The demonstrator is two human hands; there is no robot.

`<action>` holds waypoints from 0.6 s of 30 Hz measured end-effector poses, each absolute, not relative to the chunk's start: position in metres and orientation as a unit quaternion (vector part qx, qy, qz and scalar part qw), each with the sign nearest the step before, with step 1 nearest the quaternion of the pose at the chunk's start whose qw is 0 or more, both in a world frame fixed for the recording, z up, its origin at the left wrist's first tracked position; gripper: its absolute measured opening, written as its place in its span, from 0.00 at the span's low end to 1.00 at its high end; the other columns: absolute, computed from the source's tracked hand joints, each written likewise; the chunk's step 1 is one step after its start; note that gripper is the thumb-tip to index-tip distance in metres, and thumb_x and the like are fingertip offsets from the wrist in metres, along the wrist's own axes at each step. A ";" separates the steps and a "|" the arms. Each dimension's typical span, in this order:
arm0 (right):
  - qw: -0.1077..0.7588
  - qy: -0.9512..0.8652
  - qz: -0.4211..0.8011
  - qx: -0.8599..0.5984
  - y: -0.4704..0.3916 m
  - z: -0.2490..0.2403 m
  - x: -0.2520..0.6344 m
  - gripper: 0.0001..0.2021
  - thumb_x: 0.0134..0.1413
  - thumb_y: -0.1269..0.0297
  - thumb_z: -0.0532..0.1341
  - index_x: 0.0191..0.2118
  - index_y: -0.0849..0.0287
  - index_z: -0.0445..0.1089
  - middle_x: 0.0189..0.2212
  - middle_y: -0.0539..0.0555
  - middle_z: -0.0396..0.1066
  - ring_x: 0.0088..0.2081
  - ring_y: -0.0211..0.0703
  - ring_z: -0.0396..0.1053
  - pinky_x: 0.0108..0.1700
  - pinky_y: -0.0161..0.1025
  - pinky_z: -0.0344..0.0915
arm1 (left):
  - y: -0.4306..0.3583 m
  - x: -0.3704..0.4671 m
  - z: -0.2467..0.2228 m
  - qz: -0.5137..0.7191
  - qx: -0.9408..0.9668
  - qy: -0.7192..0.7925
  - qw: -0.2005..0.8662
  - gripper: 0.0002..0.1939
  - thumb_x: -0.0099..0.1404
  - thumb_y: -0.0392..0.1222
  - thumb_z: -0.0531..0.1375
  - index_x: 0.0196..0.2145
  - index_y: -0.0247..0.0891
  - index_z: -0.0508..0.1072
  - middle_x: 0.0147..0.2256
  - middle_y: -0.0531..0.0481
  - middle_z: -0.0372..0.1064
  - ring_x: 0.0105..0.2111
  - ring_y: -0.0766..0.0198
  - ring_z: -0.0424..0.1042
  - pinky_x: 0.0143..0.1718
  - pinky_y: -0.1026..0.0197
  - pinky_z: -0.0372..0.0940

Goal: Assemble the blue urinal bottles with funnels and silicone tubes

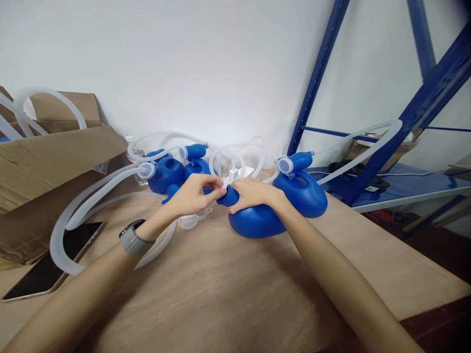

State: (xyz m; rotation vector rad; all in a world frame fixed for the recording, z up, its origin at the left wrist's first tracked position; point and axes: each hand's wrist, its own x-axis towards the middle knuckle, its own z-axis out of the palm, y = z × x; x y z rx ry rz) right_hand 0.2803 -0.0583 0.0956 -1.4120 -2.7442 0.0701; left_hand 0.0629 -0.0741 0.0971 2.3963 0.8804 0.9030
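My right hand (252, 192) is wrapped round the neck of a blue plastic urinal bottle (257, 223), which lies on the table with its round mouth pointing left. At that mouth, my left hand (196, 196) has thumb and forefinger pinched together against the rim. What sits between those fingertips, perhaps a small whitish piece, is too small to make out. Below the left hand lies a translucent cap (188, 222) with a strap. A blue tubular part (171, 192) shows just behind the left wrist, partly hidden.
Another blue bottle (303, 193) with a hose stands at right, several more (165, 174) at back left. Thick translucent hoses (59, 245) loop over a phone (40, 274). A cardboard box (55, 162) is left; a white charger (233, 173) is behind. A blue metal shelf (397, 189) stands right.
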 end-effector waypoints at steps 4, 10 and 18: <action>0.038 -0.893 0.034 -0.448 -0.059 0.096 0.282 0.31 0.49 0.34 0.67 0.44 0.59 0.75 0.42 0.62 0.80 0.43 0.62 0.77 0.44 0.48 0.69 | -0.066 0.047 0.108 0.326 0.828 0.371 0.266 0.14 0.63 0.52 0.62 0.32 0.37 0.75 0.30 0.49 0.74 0.33 0.59 0.73 0.37 0.58 0.69; 0.062 -0.903 0.029 -0.424 -0.060 0.098 0.283 0.36 0.47 0.30 0.67 0.46 0.59 0.74 0.46 0.62 0.77 0.48 0.64 0.74 0.50 0.52 0.68 | -0.050 0.017 0.108 0.091 0.874 0.411 0.243 0.10 0.58 0.47 0.62 0.28 0.38 0.76 0.28 0.50 0.75 0.29 0.60 0.73 0.32 0.61 0.64; 0.037 -0.910 0.007 -0.414 -0.056 0.100 0.289 0.38 0.48 0.27 0.63 0.47 0.60 0.78 0.50 0.64 0.73 0.51 0.67 0.71 0.59 0.60 0.62 | -0.022 -0.005 0.085 0.005 0.890 0.436 0.134 0.09 0.58 0.46 0.60 0.31 0.41 0.77 0.34 0.48 0.78 0.33 0.57 0.75 0.34 0.60 0.64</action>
